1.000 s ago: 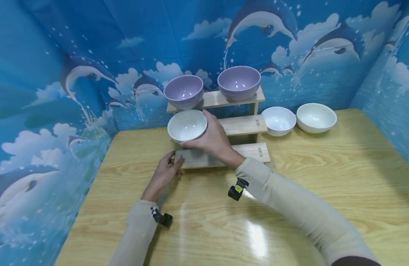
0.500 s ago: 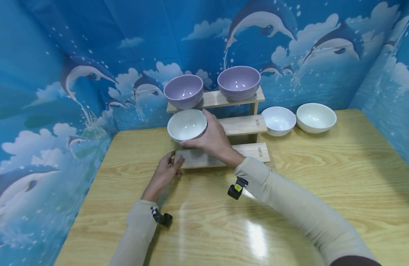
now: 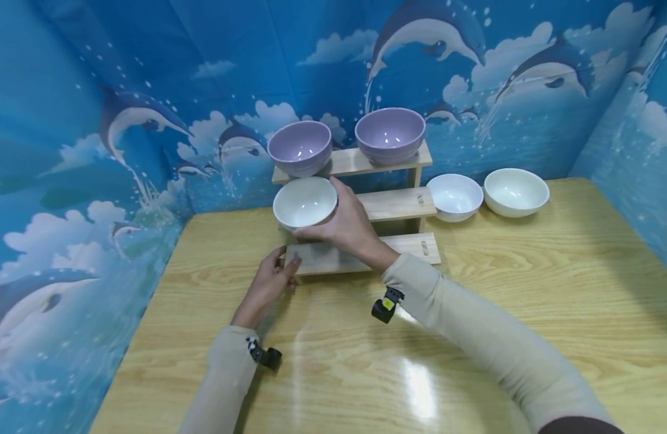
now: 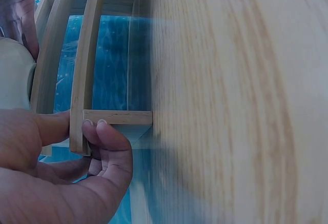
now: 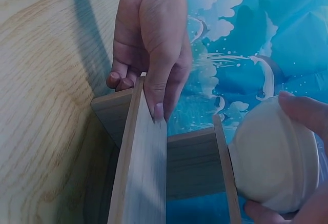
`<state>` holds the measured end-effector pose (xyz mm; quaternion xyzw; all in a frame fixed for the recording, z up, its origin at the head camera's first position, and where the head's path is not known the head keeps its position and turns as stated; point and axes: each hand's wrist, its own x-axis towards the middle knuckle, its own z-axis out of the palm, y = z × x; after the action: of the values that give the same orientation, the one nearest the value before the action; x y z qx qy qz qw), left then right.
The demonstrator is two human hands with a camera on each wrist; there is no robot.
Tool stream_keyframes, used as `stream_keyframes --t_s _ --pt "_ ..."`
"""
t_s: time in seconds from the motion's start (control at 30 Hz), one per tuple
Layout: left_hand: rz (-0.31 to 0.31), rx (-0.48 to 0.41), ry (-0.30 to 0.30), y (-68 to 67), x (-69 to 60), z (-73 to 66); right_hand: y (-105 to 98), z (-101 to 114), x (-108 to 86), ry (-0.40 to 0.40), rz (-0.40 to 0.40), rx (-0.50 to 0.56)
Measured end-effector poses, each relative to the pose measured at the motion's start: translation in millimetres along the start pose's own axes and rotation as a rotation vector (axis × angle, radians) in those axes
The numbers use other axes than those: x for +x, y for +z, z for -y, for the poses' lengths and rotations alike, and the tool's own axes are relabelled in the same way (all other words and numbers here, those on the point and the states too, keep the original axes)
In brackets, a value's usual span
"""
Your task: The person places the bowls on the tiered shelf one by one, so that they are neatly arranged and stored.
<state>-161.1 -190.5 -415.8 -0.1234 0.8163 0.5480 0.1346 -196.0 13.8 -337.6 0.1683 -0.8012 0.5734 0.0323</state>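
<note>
In the head view my right hand (image 3: 350, 223) holds a white bowl (image 3: 305, 204) by its right side, thumb at the near wall. The bowl's base meets the left part of the middle step of a three-tier wooden rack (image 3: 390, 205), as the right wrist view of the bowl (image 5: 271, 157) shows. My left hand (image 3: 266, 280) grips the left end of the lowest step, thumb on top and fingers curled under. In the left wrist view those fingertips (image 4: 102, 131) press the step's end and leg. On the top step stand two purple bowls (image 3: 300, 147).
Right of the rack, a white bowl (image 3: 455, 198) and another pale bowl (image 3: 515, 193) sit side by side on the wood-grain table (image 3: 333, 361). A blue dolphin-print backdrop (image 3: 290, 66) rises behind and along both sides.
Both hands keep nearly the same place. The white bowl in my right hand has shifted very slightly toward the back.
</note>
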Motion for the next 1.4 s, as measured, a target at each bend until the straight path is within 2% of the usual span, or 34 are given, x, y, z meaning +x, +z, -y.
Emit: stream_keyframes --t_s 0.33,0.57,0.87,1.13,1.4 --pt "-0.004 0.002 -0.014 0.5 -0.1 -1.2 -3.9 1.1 -4.4 0.004 0.009 -0.007" --pt "-0.004 0.001 -0.009 -1.1 0.9 -2.7 -10.7 5.5 -7.3 0.052 0.028 -0.015" --pt "-0.024 0.014 -0.059 1.8 2.1 -4.3 -23.7 5.9 -20.3 0.08 0.026 -0.045" --pt "-0.022 0.017 -0.042 3.8 1.6 -2.9 -42.7 7.8 -38.1 0.047 0.022 -0.006" --pt "-0.019 0.021 -0.031 3.4 0.6 -3.0 -61.3 6.3 -53.8 0.015 0.014 -0.019"
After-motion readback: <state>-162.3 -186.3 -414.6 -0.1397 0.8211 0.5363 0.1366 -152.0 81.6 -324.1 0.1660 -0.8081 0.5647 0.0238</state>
